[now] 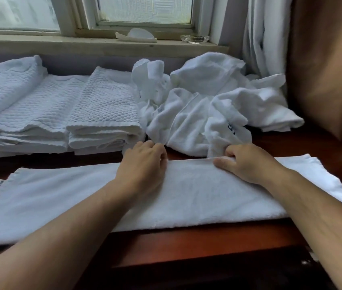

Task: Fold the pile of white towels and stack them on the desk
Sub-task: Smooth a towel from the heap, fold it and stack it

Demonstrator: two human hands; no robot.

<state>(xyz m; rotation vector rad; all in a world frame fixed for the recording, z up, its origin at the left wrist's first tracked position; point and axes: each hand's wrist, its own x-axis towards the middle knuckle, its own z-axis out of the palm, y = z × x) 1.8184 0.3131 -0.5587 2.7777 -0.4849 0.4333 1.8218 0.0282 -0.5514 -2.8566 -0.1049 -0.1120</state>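
A long white terry towel (pixel 186 197) is laid flat across the front of the dark red desk (pixel 186 243), doubled lengthwise into a smooth band. Its far edge is gripped by the left hand (pixel 145 164) and the right hand (pixel 249 164), with the fingers curled onto the cloth. Behind it, a crumpled pile of white towels (pixel 207 101) is heaped, and folded stacks (pixel 103 114) are set to its left.

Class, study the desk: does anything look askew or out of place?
Yes: the far-left towel sits humped and slanted, unlike the flat folded stacks beside it. The unfolded pile is expected.
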